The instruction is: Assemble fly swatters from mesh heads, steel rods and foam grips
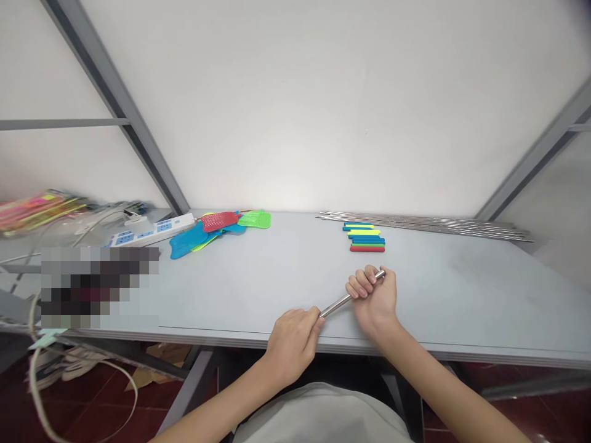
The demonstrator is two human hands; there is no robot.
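Note:
A slim silver metal tube point(336, 304) runs aslant between my hands, its right end higher. My left hand point(295, 341) is closed around the lower left end, near the table's front edge. Around the upper right part wrap the fingers of my right hand point(376, 301), palm turned up, with the tube's tip showing by the thumb. Beyond my right hand lie several short coloured sticks point(367, 248) in red, green, blue and yellow. Flyswatter heads in blue point(187, 241), red point(219, 221) and green point(258, 219) are piled farther left.
Long thin metal rods point(425, 224) lie along the back right of the grey table point(207, 295). A white power strip point(152, 231) with cables is at left, beside plastic-wrapped goods point(41, 209). Grey metal posts point(124, 111) frame the wall. A pixelated patch covers the left front.

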